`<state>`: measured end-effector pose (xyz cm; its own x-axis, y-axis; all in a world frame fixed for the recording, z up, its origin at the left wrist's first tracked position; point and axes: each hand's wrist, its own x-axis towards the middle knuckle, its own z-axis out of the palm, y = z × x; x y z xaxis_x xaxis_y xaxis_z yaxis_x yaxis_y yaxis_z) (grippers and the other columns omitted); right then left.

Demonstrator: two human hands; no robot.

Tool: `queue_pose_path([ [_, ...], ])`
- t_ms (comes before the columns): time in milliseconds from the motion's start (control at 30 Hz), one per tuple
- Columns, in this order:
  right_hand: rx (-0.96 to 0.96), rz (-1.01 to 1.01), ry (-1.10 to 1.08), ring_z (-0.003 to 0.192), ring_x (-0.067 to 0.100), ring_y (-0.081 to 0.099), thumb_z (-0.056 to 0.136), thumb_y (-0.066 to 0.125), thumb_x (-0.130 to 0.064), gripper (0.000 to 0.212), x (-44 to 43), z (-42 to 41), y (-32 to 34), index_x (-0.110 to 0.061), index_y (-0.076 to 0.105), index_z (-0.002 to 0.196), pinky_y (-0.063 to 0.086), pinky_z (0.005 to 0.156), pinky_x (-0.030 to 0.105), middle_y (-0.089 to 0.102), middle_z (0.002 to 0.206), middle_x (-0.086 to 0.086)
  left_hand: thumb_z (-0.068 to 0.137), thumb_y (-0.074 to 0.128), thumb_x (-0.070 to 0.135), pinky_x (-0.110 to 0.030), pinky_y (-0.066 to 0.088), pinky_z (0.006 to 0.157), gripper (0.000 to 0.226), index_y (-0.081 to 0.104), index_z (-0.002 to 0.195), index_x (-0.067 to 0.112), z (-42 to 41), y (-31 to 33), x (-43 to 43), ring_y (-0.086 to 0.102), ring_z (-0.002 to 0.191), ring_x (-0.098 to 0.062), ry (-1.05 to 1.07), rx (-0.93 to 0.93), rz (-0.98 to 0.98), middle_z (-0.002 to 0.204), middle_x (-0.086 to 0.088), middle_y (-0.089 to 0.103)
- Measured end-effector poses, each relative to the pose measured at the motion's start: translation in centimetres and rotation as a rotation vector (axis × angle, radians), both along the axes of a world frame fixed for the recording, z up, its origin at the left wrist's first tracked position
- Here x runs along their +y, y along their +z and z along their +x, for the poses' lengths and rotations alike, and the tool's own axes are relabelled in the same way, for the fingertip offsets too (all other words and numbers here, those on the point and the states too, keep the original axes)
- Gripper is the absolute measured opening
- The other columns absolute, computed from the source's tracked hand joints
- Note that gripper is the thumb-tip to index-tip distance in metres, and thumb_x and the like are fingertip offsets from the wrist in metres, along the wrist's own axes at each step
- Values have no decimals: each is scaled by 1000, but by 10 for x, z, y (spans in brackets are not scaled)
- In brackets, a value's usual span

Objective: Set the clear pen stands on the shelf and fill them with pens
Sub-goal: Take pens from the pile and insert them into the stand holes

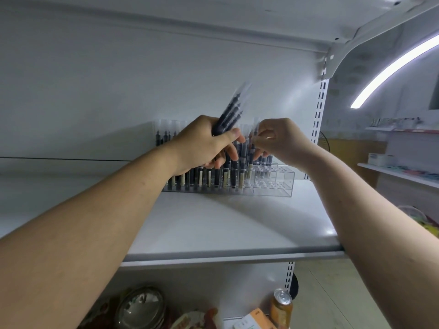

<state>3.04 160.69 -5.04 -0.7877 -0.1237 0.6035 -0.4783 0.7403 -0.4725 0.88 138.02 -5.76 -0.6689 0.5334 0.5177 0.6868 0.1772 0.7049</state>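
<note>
A broad white metal shelf [213, 224] is seen ahead, and the row of clear acrylic pen stands [282, 186] is set on it, near the back panel. The left part of the row is filled with upright black-barrelled pens with clear caps [215, 178]. The right end, a grid of round holes, is mostly vacant, so the filling is judged well advanced but not finished.

The left hand [202, 143] is held above the filled part of the row. Its fingers and thumb are curled round a loose bundle of the same dark pens [231, 110], which sticks up and to the right out of the fist and is blurred at its tips. The right hand [282, 141] is held just beside it, over the border between filled and vacant holes. A single pen [254, 132] is pinched between its thumb and fingertips, roughly upright, cap upward. Whether the lower end has entered a hole cannot be told, since it is hidden among the standing pens.

The pens are judged light, stiff and smooth, and apt to slide against one another in a bundle. Each is best taken at the upper barrel, just under the cap, so that the lower end is left free to be guided into a hole. The stands are judged rigid and light, and easily nudged where little fills them.
</note>
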Motion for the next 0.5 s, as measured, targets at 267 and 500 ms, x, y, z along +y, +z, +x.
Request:
queue_pose_path([
  [267,27,79,18,75,19,79,96,64,-8,11,0,4,1,1,62,91,58,75,68,78,79,3,111,55,24,-26,41,43,24,70,110,6,0,0,0,55,49,-17,6,-4,-4,77,-10,74],
  [500,-77,74,-13,81,41,76,99,64,-13,11,1,-2,0,-11,66,88,59,75,66,79,77,1,111,55,24,-25,42,44,24,71,110,6,2,0,0,54,48,-17,11,-9,-24,78,-10,74],
])
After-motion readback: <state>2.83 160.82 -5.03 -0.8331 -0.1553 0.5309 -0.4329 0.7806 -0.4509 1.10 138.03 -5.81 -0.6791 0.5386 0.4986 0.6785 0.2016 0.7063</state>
